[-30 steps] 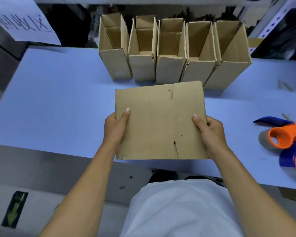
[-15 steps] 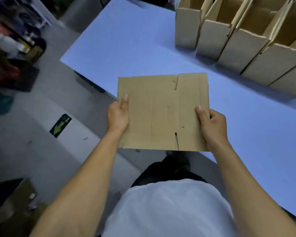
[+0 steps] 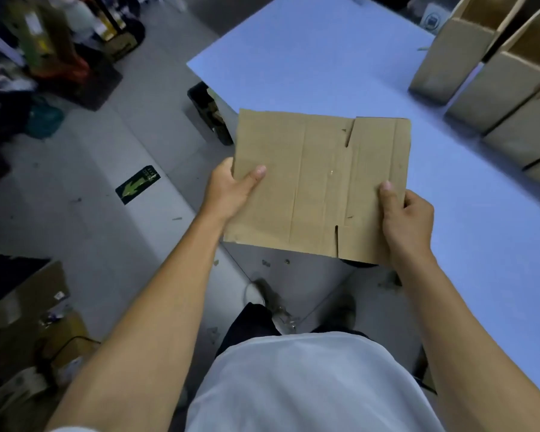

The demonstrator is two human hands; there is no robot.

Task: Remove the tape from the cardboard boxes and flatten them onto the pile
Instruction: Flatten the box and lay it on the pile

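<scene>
A person is holding a flattened cardboard box (image 3: 320,185) level in front of the chest, its near edge hanging past the corner of the blue table (image 3: 325,63) and over the grey floor (image 3: 113,213). The left hand (image 3: 228,190) is pinching the sheet's 9 o'clock edge — thumb pressed on top, the other fingers hidden underneath. The right hand (image 3: 407,219) is gripping the 3 o'clock edge the same way, thumb flat on the upper face and fingers curled below. The sheet's long axis is running from 9 to 3 o'clock between the two hands, so neither hand is nearer; both are sharing it evenly. Upright open boxes (image 3: 487,73) are standing in a row on the table at about 2 o'clock, well apart from the held sheet. Loose cardboard (image 3: 19,294) is lying on the floor at about 8 o'clock — likely the pile, though blur is leaving that uncertain. If so, the sheet would need carrying down and leftward, the left hand leading.
</scene>
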